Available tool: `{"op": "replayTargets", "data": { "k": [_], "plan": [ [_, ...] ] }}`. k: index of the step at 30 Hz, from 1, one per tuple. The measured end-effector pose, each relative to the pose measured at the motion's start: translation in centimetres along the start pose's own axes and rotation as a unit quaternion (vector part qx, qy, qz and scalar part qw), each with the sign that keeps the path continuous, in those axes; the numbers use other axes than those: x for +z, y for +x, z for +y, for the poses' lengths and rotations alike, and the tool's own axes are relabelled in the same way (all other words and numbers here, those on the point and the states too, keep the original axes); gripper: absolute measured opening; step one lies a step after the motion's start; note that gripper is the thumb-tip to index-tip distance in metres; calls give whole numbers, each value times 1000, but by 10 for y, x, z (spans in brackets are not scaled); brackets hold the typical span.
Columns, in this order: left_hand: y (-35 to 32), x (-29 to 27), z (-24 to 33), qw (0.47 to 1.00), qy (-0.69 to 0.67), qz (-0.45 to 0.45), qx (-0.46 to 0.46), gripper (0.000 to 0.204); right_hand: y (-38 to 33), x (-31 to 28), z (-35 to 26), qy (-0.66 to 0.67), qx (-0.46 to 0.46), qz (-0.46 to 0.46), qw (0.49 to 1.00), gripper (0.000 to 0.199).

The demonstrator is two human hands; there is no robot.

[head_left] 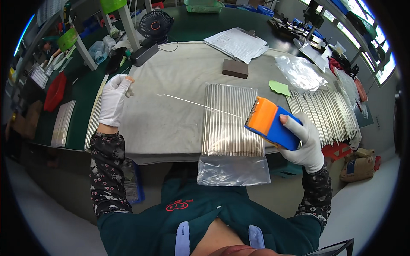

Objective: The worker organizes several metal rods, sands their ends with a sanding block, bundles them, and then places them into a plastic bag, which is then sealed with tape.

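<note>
At the far left edge of the bench [85, 85], a red tray [55, 91] and flat stacks of pale strips [63, 123] lie on the dark green surface, with a small black fan [155, 23] standing further back. Just right of them, the left hand [114, 99], in a white glove, is raised above the grey cloth [171, 119] that covers the middle of the bench; its fingers [124, 81] are pinched closed on one end of a thin pale strand [200, 106], which stretches in a straight line to the right across the cloth. Beneath that strand's far end lies a clear plastic bag [232, 170] holding a flat row of slim silvery rods [230, 119], the bag's open lower part hanging over the near edge of the bench. Behind it sit a dark brown block [235, 68] and a pile of white papers [237, 42]. The right hand [305, 143], also gloved in white, is closed around a blue and orange handheld tool [273, 123], its orange end toward the left and touching the rods, where the strand meets it. Beyond this hand a green slip of paper [279, 87] lies on the cloth, then an empty clear bag [301, 72] and a loose spread of more silvery rods [324, 113] reaching toward the right edge.
</note>
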State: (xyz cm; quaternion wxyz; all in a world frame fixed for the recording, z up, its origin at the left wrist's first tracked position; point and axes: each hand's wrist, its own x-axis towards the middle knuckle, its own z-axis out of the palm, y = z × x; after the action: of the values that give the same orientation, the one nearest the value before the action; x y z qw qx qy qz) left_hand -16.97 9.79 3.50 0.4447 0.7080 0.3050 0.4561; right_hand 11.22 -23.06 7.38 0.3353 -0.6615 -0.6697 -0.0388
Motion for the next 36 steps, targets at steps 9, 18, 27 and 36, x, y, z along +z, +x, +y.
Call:
{"op": "replayTargets", "data": {
  "k": [9, 18, 27, 36],
  "plan": [
    [8, -12, -9, 999, 35, -2, 20, 18, 0, 6, 17, 18, 8, 12, 1000, 70],
    [21, -3, 4, 999, 5, 14, 41, 17, 16, 18, 21, -288, -106, -56, 950, 67],
    [-19, 82, 87, 867, 198, -62, 453, 17, 73, 64, 66, -309, 73, 75, 945, 48],
    [-12, 106, 111, 804, 234, -68, 543, 22, 104, 80, 132, -373, 234, 102, 892, 38]
  ]
}}
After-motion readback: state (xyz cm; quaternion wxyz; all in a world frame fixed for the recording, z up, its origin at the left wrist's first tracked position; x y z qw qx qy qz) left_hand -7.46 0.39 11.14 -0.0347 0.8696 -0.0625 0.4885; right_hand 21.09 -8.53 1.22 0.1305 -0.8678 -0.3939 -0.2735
